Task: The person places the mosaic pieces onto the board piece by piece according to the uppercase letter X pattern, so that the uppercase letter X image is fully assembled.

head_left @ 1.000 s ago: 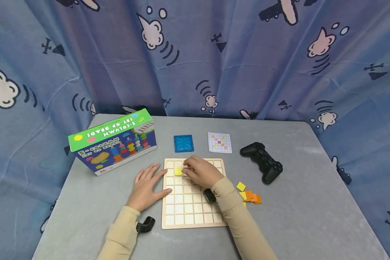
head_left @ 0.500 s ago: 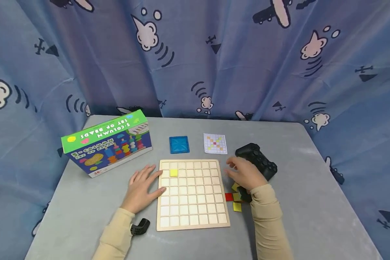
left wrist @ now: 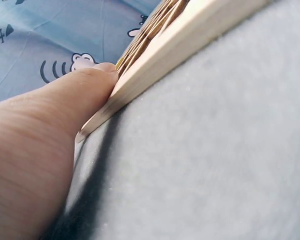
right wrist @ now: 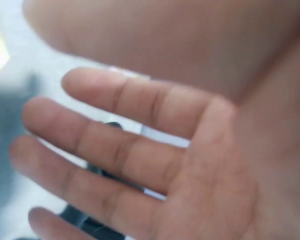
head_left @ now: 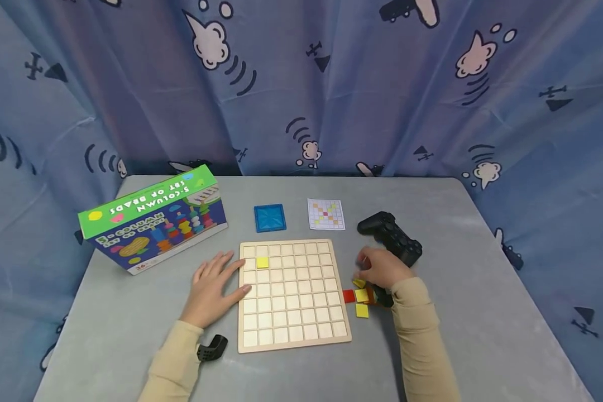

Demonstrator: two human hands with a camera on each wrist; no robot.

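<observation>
A wooden grid board (head_left: pixel 293 343) lies on the table, with one yellow tile (head_left: pixel 263 262) in a cell near its upper left. My left hand (head_left: pixel 212 293) rests with spread fingers against the board's left edge. In the left wrist view its thumb (left wrist: pixel 97 82) touches the rim. My right hand (head_left: pixel 384 269) is beyond the board's right side, fingertips close over a yellow tile (head_left: pixel 359 283). The right wrist view shows its fingers (right wrist: pixel 97 132) extended and loose, with nothing held. Beside it lie a red tile (head_left: pixel 349 296) and more yellow tiles; orange ones are partly hidden by the wrist.
A black game controller (head_left: pixel 392 237) lies just behind my right hand. Farther back are a printed pattern card (head_left: pixel 326 214) and a blue square tray (head_left: pixel 269 218). A green and blue toy box (head_left: pixel 156 223) stands at the left. A patterned curtain (head_left: pixel 281 84) hangs behind the table.
My right hand has left the yellow tile on the board and moved right, then down to the loose tiles. My left hand stays at the board's edge. The head view has shifted slightly.
</observation>
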